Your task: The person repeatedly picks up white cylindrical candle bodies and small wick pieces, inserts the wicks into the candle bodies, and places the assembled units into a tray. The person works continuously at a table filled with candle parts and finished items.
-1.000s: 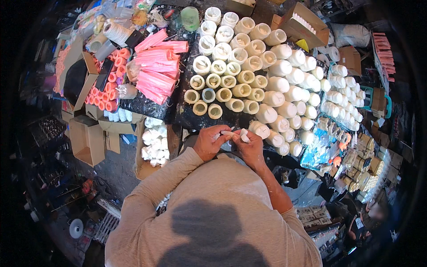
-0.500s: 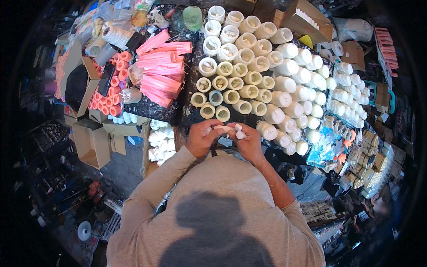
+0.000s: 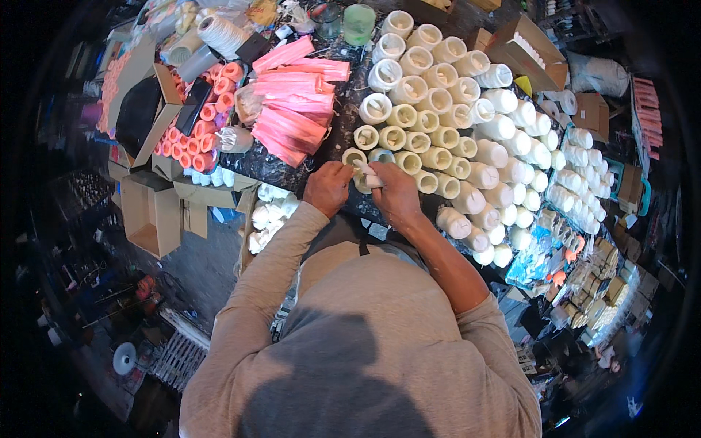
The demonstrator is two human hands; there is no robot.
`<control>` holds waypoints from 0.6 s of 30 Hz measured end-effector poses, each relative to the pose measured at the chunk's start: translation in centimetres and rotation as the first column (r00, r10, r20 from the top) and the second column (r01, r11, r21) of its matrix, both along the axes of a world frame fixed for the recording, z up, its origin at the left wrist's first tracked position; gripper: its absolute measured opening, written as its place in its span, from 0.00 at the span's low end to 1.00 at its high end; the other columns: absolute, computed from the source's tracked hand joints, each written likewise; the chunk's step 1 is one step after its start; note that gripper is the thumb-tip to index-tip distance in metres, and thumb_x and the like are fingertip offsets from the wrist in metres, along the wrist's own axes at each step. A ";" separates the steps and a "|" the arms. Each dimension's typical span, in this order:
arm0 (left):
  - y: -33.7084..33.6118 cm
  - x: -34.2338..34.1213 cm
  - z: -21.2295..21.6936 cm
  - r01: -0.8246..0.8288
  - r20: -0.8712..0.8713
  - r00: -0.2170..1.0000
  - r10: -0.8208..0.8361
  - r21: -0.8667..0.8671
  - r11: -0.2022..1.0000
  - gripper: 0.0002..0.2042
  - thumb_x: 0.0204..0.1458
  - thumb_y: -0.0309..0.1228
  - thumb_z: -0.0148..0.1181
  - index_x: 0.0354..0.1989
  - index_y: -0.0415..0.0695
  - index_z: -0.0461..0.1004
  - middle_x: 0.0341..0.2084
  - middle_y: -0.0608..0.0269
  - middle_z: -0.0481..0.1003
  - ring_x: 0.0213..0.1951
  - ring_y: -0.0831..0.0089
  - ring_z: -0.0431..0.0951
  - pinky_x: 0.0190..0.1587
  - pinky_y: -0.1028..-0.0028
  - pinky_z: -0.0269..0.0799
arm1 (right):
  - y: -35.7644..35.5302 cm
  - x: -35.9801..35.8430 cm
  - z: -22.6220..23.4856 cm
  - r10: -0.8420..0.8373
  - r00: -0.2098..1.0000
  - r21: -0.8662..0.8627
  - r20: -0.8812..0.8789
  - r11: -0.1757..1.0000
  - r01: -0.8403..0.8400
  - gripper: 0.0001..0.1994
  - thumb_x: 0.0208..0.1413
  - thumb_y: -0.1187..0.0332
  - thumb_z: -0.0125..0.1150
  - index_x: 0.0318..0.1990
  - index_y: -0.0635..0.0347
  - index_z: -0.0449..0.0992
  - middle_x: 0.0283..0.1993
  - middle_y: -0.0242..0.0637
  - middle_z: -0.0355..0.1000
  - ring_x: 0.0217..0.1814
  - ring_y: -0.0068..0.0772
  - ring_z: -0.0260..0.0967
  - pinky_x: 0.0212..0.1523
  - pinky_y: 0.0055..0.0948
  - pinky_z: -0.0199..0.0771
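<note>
My right hand (image 3: 396,193) is closed around a small white soft-looking piece (image 3: 372,178), one end sticking out between the fingers. My left hand (image 3: 328,188) is pinched shut just beside it; what its fingers grip, if anything, is hidden. Both hands are at the front edge of the dark table, over the nearest cream hollow cylinder (image 3: 354,156). A bluish-rimmed cylinder (image 3: 381,155) stands just beyond the right hand. Behind them are rows of open cream-white hollow cylinders (image 3: 417,60), several with pale bits inside.
Closed white candles (image 3: 497,127) lie packed to the right. Pink flattened sleeves (image 3: 292,95) are piled at the left, near pink tubes (image 3: 207,112) and a string spool (image 3: 221,35). An open cardboard box (image 3: 150,215) and a bin of white pieces (image 3: 267,215) stand lower left.
Both hands have moved forward from near my body to the front cylinders, with the white piece still in the right hand. The view has shifted, so the table's things appear further right.
</note>
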State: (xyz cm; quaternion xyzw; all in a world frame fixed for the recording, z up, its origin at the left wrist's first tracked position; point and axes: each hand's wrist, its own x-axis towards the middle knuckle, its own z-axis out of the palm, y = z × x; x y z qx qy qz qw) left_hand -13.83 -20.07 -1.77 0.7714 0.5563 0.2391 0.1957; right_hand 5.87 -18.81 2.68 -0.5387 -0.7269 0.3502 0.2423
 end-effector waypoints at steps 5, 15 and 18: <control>-0.1 -0.1 -0.6 -0.039 0.111 0.993 0.037 0.018 0.999 0.08 0.50 0.23 0.61 0.40 0.41 0.78 0.34 0.54 0.78 0.39 0.54 0.81 0.40 0.59 0.79 | 1.0 -1.5 -0.7 0.114 0.975 0.037 0.189 0.992 -0.123 0.22 0.49 0.77 0.66 0.54 0.61 0.77 0.42 0.49 0.76 0.41 0.58 0.76 0.42 0.49 0.78; 3.1 -1.9 1.6 0.195 0.075 0.978 -0.192 -0.028 0.980 0.18 0.40 0.18 0.64 0.44 0.41 0.78 0.34 0.56 0.79 0.38 0.55 0.80 0.42 0.61 0.78 | 0.7 -0.3 0.5 -0.112 0.989 -0.312 0.101 0.940 0.138 0.18 0.53 0.77 0.62 0.53 0.61 0.77 0.42 0.54 0.80 0.43 0.58 0.79 0.44 0.47 0.79; 4.5 -2.4 1.7 0.275 0.065 0.960 -0.273 -0.016 0.961 0.22 0.39 0.19 0.65 0.47 0.43 0.78 0.33 0.56 0.79 0.37 0.56 0.79 0.39 0.60 0.78 | 0.4 0.3 0.1 -0.118 0.993 -0.196 0.025 0.973 0.121 0.16 0.53 0.75 0.63 0.52 0.61 0.78 0.39 0.53 0.80 0.42 0.59 0.79 0.43 0.47 0.79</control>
